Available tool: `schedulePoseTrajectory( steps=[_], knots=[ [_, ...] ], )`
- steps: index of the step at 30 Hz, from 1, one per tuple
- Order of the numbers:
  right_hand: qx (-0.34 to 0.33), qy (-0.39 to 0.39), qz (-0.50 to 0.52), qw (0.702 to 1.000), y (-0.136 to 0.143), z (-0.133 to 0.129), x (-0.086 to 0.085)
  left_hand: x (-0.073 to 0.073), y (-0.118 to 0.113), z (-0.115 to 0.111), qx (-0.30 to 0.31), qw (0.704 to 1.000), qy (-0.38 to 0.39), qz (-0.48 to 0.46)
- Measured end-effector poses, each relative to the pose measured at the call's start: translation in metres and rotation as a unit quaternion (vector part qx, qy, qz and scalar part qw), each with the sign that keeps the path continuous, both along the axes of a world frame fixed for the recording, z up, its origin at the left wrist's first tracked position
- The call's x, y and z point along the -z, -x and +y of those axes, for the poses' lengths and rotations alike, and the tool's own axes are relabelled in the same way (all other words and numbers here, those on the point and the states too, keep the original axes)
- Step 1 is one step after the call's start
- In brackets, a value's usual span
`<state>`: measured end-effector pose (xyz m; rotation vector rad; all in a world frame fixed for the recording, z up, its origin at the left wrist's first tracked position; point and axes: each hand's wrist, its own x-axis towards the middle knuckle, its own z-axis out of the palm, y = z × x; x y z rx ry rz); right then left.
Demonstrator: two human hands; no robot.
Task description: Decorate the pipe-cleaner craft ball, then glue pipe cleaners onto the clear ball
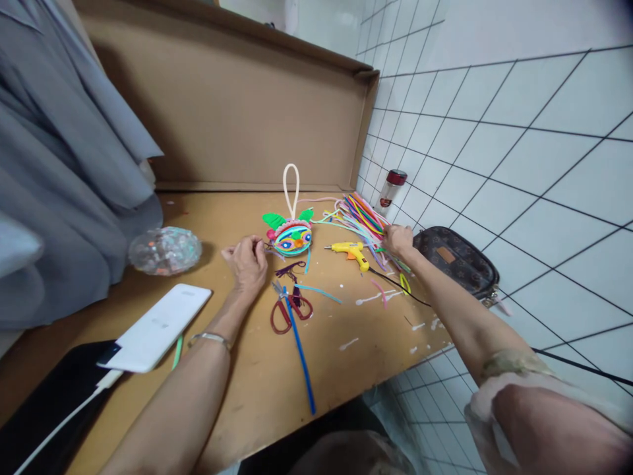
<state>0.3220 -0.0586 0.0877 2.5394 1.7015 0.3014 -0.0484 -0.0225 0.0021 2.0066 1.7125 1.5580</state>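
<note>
Monogrammed bag (pixel 457 260), left hand (pixel 247 262) pinched, right hand (pixel 398 240) curled around pipe cleaners (pixel 360 216)

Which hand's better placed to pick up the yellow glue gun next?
Right, I'd say. The right hand is at the pipe cleaners, close to the yellow glue gun and its handle. The left hand is farther off, near the animal-face ornament, on the nozzle side.

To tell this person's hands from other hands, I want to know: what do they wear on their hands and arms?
Both the left hand and right hand are gloveless. A slim, silver-coloured bracelet circles the left wrist. A loose, pale, mottled sleeve shows on the right arm.
</note>
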Motion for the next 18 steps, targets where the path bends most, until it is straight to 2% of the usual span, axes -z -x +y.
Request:
schedulePoseTrajectory(
  steps=[7, 11, 15, 18],
  knots=[
    [0.008, 0.039, 0.010, 0.999, -0.007, 0.007, -0.015, 0.000, -0.002, 0.002, 0.000, 1.000, -0.008, -0.006],
    [0.039, 0.011, 0.029, 0.999, -0.009, 0.011, -0.022, 0.000, -0.001, 0.001, -0.001, 1.000, -0.005, -0.004],
    [0.079, -0.041, 0.056, 0.994, -0.014, 0.014, -0.021, -0.001, 0.000, 0.001, 0.000, 1.000, 0.001, -0.002],
    [0.110, -0.047, 0.088, 0.989, -0.018, 0.016, -0.014, -0.002, 0.000, 0.001, -0.001, 1.000, 0.007, -0.002]
  ],
)
